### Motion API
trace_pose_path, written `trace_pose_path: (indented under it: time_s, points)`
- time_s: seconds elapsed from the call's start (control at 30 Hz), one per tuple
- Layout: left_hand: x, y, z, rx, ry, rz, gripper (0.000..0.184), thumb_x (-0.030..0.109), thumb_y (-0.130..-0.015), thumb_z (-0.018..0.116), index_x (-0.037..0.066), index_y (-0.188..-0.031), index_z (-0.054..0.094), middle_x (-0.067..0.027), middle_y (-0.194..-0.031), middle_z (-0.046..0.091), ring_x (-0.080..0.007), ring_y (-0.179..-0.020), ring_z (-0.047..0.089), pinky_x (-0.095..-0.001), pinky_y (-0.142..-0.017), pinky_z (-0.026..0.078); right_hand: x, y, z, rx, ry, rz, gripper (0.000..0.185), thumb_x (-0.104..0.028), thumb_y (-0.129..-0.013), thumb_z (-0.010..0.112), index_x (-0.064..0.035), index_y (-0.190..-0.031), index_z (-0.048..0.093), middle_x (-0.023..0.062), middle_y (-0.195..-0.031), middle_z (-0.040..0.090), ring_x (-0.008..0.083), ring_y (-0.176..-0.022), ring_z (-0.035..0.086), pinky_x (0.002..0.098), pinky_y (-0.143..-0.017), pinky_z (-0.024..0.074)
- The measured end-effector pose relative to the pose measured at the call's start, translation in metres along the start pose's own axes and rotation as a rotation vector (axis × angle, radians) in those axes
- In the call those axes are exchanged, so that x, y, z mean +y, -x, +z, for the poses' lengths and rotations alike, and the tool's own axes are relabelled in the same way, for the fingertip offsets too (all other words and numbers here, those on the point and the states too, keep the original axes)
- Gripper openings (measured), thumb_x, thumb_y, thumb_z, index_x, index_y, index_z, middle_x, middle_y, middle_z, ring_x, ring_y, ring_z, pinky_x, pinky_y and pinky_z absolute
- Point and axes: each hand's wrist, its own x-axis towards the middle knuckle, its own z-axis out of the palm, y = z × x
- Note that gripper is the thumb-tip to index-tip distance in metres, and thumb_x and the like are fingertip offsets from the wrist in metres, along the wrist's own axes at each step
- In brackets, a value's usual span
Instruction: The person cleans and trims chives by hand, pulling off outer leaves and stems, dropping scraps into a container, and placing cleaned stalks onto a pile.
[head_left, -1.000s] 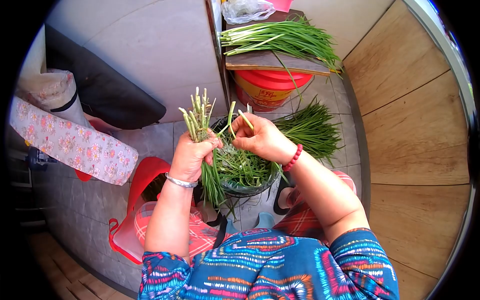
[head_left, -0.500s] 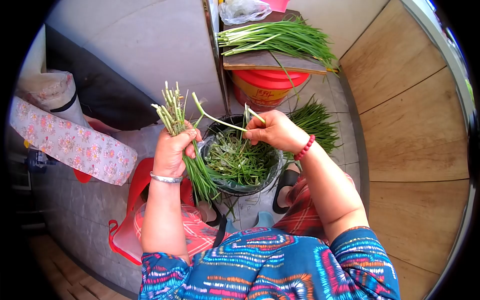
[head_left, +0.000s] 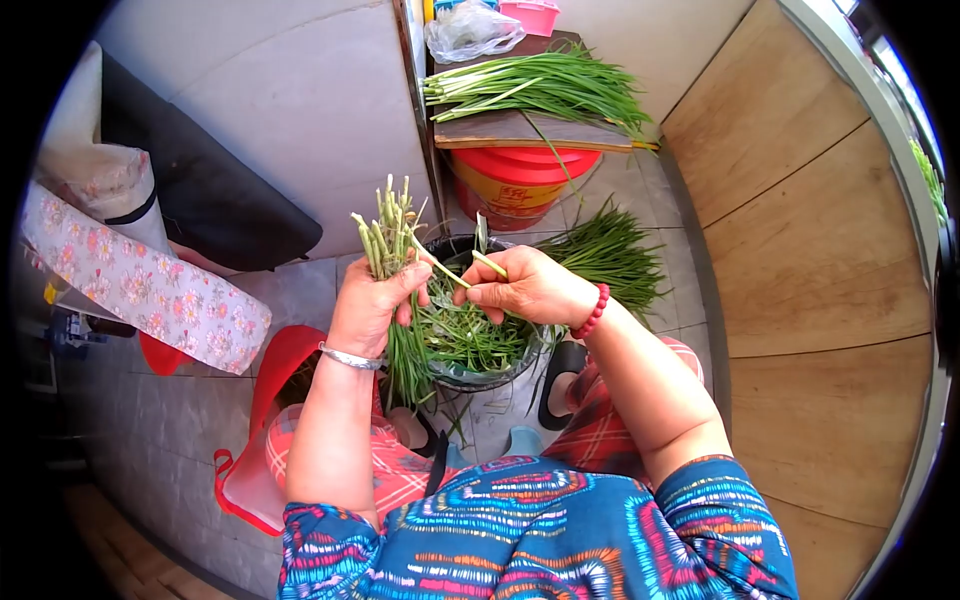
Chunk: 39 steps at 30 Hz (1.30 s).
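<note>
My left hand (head_left: 372,305) is wrapped round a bunch of green stalks (head_left: 388,235), pale cut ends up and leaves hanging down. My right hand (head_left: 525,287) pinches a pale green stalk piece (head_left: 489,264) and a longer stalk that reaches toward the bunch. A small blade-like thing (head_left: 481,234) sticks up at its fingers; what it is I cannot make out. Below both hands stands a lined bin (head_left: 541,352) with green scraps (head_left: 470,335) in it.
More green stalks (head_left: 540,85) lie on a dark board (head_left: 500,130) above a red bucket (head_left: 515,185). A further pile (head_left: 610,258) rests on the tiled floor at the right. A red bag (head_left: 285,360) stands at the left, below a floral roll (head_left: 150,280).
My left hand with the bunch has moved right, back toward my right hand, since half a second ago. The stretched stalk between them spans a shorter gap. The view has shifted slightly.
</note>
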Motion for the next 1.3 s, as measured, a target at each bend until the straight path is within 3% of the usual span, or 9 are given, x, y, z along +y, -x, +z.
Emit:
trace_pose_path:
  time_s: [0.23, 0.47, 0.6, 0.73, 0.77, 0.93, 1.03, 1.17, 1.3]
  points:
    - [-0.002, -0.001, 0.009, 0.137, 0.051, 0.020, 0.011, 0.014, -0.076, 0.059, 0.004, -0.078, 0.054, -0.0016, -0.053, 0.049, -0.0069, -0.039, 0.042, -0.0180, -0.035, 0.033, -0.003, 0.004, 0.006, 0.029, -0.086, -0.081, 0.017, -0.017, -0.083, 0.053, -0.0022, -0.085, 0.059, -0.0025, -0.066, 0.055, 0.0033, -0.061, 0.048, 0.0175, -0.060, 0.0375]
    - [0.001, 0.005, 0.010, -0.041, 0.200, 0.050, 0.017, 0.016, -0.074, 0.061, 0.001, -0.083, 0.058, -0.0011, -0.054, 0.051, -0.0065, -0.039, 0.042, -0.0168, -0.035, 0.031, 0.002, 0.001, 0.010, 0.062, -0.016, -0.030, 0.015, -0.017, -0.081, 0.054, -0.0032, -0.083, 0.061, -0.0023, -0.064, 0.056, 0.0034, -0.059, 0.048, 0.0184, -0.057, 0.0377]
    - [-0.004, 0.002, 0.008, 0.025, 0.169, 0.049, 0.015, 0.015, -0.074, 0.061, 0.002, -0.081, 0.057, -0.0011, -0.052, 0.049, -0.0071, -0.037, 0.040, -0.0178, -0.035, 0.032, 0.001, 0.001, 0.013, 0.018, -0.019, -0.044, 0.016, -0.015, -0.083, 0.052, -0.0011, -0.085, 0.059, -0.0031, -0.066, 0.055, 0.0032, -0.060, 0.048, 0.0178, -0.058, 0.0379]
    - [-0.011, -0.007, -0.004, 0.124, 0.457, -0.078, 0.010, 0.013, -0.075, 0.060, 0.004, -0.075, 0.056, -0.0001, -0.049, 0.046, -0.0067, -0.035, 0.036, -0.0197, -0.035, 0.032, -0.008, 0.010, 0.011, 0.009, -0.220, -0.196, 0.016, -0.017, -0.083, 0.052, -0.0021, -0.085, 0.059, -0.0010, -0.066, 0.056, 0.0033, -0.056, 0.046, 0.0156, -0.053, 0.0355]
    - [-0.010, -0.008, -0.006, 0.135, 0.456, -0.083, 0.010, 0.013, -0.075, 0.060, 0.004, -0.075, 0.056, -0.0002, -0.050, 0.046, -0.0065, -0.035, 0.036, -0.0199, -0.035, 0.031, -0.016, 0.017, 0.007, 0.027, -0.344, -0.101, 0.017, -0.019, -0.084, 0.050, -0.0033, -0.084, 0.058, 0.0004, -0.066, 0.056, 0.0025, -0.051, 0.042, 0.0144, -0.046, 0.0319]
    - [-0.011, -0.008, -0.008, 0.184, 0.372, -0.083, 0.013, 0.017, -0.076, 0.059, 0.005, -0.077, 0.054, 0.0012, -0.051, 0.044, -0.0059, -0.037, 0.032, -0.0201, -0.035, 0.025, -0.011, 0.031, -0.024, 0.286, -0.735, -0.287, 0.017, -0.017, -0.086, 0.046, -0.0034, -0.093, 0.053, 0.0082, -0.076, 0.060, 0.0053, -0.051, 0.049, 0.0128, -0.037, 0.0301]
    - [-0.010, -0.009, -0.010, 0.215, 0.316, -0.063, 0.011, 0.015, -0.076, 0.060, 0.007, -0.076, 0.053, 0.0013, -0.051, 0.044, -0.0054, -0.037, 0.033, -0.0199, -0.035, 0.026, -0.015, 0.057, -0.050, 0.359, -0.779, -0.436, 0.017, -0.015, -0.086, 0.044, -0.0024, -0.095, 0.052, 0.0134, -0.084, 0.061, 0.0090, -0.060, 0.057, 0.0129, -0.036, 0.0296]
    - [-0.011, -0.010, -0.013, 0.233, 0.315, -0.053, 0.010, 0.015, -0.076, 0.060, 0.008, -0.072, 0.053, 0.0017, -0.051, 0.045, -0.0050, -0.037, 0.034, -0.0192, -0.036, 0.027, -0.019, 0.110, -0.080, 0.533, -0.713, -0.489, 0.017, -0.016, -0.087, 0.044, -0.0032, -0.095, 0.053, 0.0121, -0.092, 0.060, 0.0103, -0.068, 0.059, 0.0125, -0.036, 0.0284]
    - [-0.013, -0.012, -0.015, 0.233, 0.315, -0.072, 0.011, 0.016, -0.075, 0.061, 0.009, -0.073, 0.054, 0.0026, -0.051, 0.045, -0.0046, -0.036, 0.034, -0.0184, -0.035, 0.027, -0.015, 0.173, -0.097, 0.785, -0.578, -0.500, 0.020, -0.020, -0.087, 0.045, -0.0042, -0.096, 0.052, 0.0108, -0.089, 0.060, 0.0112, -0.069, 0.060, 0.0127, -0.036, 0.0275]
